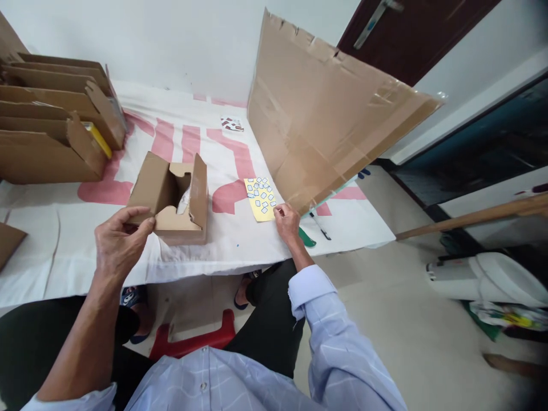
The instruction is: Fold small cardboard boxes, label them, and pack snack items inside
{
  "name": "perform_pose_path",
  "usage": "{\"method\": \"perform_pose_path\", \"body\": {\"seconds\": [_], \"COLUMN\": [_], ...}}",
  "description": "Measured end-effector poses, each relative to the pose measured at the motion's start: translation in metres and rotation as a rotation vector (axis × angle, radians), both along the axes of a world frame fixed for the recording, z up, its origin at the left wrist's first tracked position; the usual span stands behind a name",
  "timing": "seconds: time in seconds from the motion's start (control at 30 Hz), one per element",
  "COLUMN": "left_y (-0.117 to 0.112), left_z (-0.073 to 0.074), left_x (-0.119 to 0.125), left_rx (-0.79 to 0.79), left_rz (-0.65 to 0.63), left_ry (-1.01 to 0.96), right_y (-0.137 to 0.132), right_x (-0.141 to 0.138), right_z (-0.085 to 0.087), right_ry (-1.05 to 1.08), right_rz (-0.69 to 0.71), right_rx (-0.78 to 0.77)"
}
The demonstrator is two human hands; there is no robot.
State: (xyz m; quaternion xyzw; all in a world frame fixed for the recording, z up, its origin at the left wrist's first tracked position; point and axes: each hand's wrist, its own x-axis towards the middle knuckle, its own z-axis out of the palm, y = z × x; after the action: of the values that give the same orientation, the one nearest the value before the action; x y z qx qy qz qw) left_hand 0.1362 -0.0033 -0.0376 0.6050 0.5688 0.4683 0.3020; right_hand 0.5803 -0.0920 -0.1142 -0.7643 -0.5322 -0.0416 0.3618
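Observation:
A small brown cardboard box [182,225] stands on the white cloth with its lid raised and something whitish inside. My left hand [124,234] pinches the lid's near edge between thumb and fingers. To the right of the box is a yellow card [261,200] covered with several small pale, blue-edged squares. The closed fingers of my right hand [286,220] grip this card at its right edge; the fingertips partly hide that corner.
A large cardboard sheet [325,114] stands slanted behind my right hand. Several folded cardboard boxes [47,154] are at the left, by a yellow item [97,140]. A patterned card [232,124] lies farther back. A pen [321,227] and a green object [307,237] lie near the right edge.

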Motion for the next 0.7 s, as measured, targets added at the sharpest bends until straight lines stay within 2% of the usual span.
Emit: {"method": "perform_pose_path", "body": {"seconds": [0.27, 0.53, 0.7], "left_y": [-0.001, -0.002, -0.002], "left_z": [-0.004, -0.002, -0.004], "left_x": [0.000, 0.002, 0.002], "left_rx": [0.008, 0.019, 0.032], "left_rz": [0.012, 0.014, 0.014], "left_ry": [-0.002, 0.020, 0.012], "right_y": [0.012, 0.010, 0.005], "right_x": [0.019, 0.012, 0.012], "right_z": [-0.010, -0.015, -0.019], "right_ry": [-0.101, -0.154, -0.147], "right_rz": [0.044, 0.135, 0.137], "right_rx": [-0.118, -0.196, -0.183]}}
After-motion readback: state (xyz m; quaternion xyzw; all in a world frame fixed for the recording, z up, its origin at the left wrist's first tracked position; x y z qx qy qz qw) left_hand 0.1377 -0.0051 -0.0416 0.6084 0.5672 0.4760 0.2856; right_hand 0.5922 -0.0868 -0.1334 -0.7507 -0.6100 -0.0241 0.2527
